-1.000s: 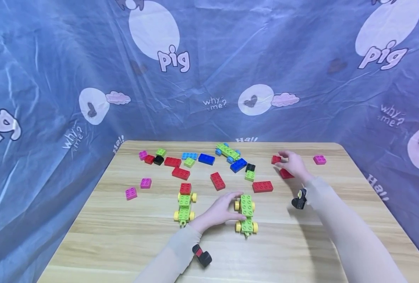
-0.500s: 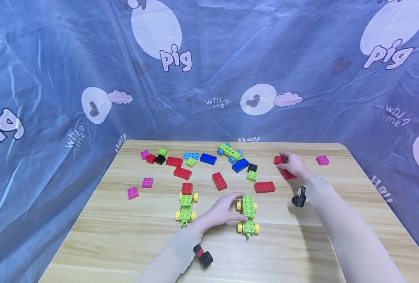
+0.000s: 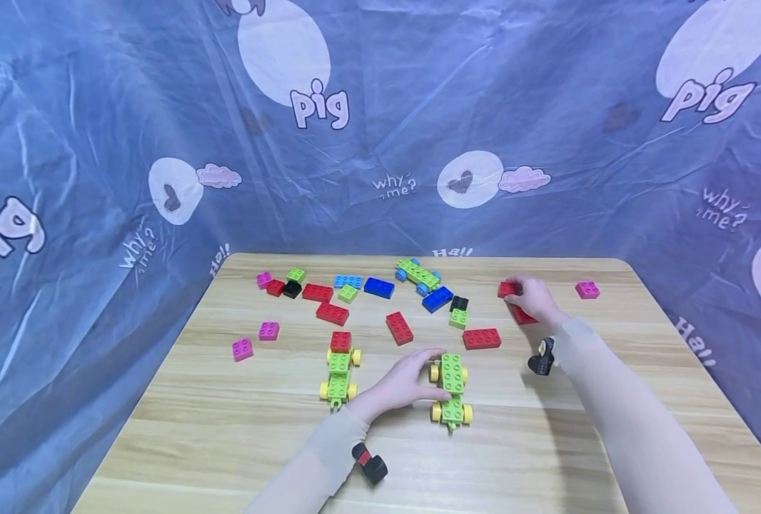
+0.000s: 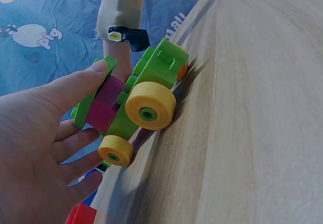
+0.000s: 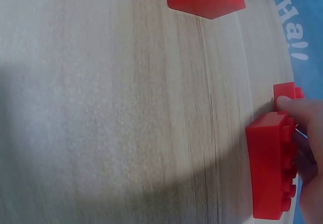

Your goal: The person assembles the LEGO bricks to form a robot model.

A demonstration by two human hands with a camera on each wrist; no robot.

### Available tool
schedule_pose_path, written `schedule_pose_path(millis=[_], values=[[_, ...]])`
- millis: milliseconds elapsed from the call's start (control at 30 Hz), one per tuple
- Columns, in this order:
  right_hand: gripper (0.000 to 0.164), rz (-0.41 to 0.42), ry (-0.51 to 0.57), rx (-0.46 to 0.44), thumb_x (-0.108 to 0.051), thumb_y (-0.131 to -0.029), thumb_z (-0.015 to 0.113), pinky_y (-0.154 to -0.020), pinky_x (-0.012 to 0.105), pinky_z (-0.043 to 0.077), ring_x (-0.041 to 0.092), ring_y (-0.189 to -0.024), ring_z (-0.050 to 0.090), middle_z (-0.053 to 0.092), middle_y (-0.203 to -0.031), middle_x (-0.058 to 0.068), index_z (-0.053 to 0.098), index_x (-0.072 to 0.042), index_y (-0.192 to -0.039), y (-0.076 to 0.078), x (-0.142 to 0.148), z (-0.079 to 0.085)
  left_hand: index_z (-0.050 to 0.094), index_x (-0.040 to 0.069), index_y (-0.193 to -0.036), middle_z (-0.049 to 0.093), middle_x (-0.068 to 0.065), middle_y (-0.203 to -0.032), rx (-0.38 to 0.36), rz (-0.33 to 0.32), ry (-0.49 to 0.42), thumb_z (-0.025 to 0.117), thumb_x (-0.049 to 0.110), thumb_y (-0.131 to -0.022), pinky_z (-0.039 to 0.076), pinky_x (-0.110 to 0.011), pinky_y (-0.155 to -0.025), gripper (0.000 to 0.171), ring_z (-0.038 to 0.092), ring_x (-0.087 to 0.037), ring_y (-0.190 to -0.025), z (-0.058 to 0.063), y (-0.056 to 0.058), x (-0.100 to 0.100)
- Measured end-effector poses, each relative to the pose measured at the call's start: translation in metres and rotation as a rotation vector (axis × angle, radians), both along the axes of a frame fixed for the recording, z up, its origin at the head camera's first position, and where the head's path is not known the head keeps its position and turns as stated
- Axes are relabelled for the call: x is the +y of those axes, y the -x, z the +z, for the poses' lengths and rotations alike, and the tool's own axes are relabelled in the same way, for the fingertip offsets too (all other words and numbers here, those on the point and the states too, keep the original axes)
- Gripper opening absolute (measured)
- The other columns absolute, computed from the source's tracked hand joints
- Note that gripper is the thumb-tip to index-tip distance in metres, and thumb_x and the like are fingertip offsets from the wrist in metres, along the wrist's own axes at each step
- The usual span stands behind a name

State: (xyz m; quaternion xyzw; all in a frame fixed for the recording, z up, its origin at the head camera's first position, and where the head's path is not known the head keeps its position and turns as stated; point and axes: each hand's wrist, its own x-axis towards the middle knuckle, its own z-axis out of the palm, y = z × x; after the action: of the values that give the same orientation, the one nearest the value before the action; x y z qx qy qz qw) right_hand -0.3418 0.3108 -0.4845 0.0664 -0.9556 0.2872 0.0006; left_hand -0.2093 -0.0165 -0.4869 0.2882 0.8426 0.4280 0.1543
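My left hand (image 3: 402, 383) reaches to a green toy car (image 3: 451, 375) with yellow wheels, in the middle of the table. In the left wrist view, the thumb lies on its green top brick (image 4: 94, 95) and the fingers are at the other side; a magenta brick (image 4: 105, 102) sits under that top. At the back right my right hand (image 3: 536, 298) pinches a small red brick (image 3: 505, 289); the right wrist view has the thumb on the brick's near face and the other fingers partly hidden. A longer red brick (image 5: 266, 166) lies right beside the hand.
Left of my left hand stands another green car (image 3: 338, 385) topped by a red brick (image 3: 340, 341). A blue-wheeled car (image 3: 417, 275) is at the back. Several loose bricks lie around, including a red one (image 3: 481, 338) between my hands and a magenta one (image 3: 587, 290) far right.
The head view has shifted slightly, so everything appears a little further right. Both hands keep their places at the car and the small red brick.
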Motion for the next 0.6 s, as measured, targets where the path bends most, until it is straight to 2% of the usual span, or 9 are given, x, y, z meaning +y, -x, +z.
schedule_pose_path(millis=[333,600], values=[[0.044,-0.022,0.042,0.006,-0.006,-0.091,0.062,-0.093,0.056,0.045,0.049,-0.110,0.055,0.056,-0.120,0.036,0.049,0.010,-0.130,-0.007,0.001,0.001,0.041,0.012,-0.146,0.047,-0.005,-0.146,0.009,0.003,0.001,0.077,0.039,-0.080,0.033,-0.039,-0.113,0.080,0.043,-0.023,-0.135,-0.002,-0.001,0.001],[0.045,-0.025,0.071,0.078,-0.010,-0.089,0.066,-0.097,0.058,0.042,0.047,-0.111,0.054,0.058,-0.119,0.032,0.052,0.008,-0.128,-0.016,-0.009,0.006,0.040,0.013,-0.146,0.045,-0.005,-0.147,-0.002,0.010,-0.003,0.077,0.040,-0.080,0.032,-0.041,-0.113,0.081,0.042,-0.023,-0.136,-0.001,-0.001,0.001]])
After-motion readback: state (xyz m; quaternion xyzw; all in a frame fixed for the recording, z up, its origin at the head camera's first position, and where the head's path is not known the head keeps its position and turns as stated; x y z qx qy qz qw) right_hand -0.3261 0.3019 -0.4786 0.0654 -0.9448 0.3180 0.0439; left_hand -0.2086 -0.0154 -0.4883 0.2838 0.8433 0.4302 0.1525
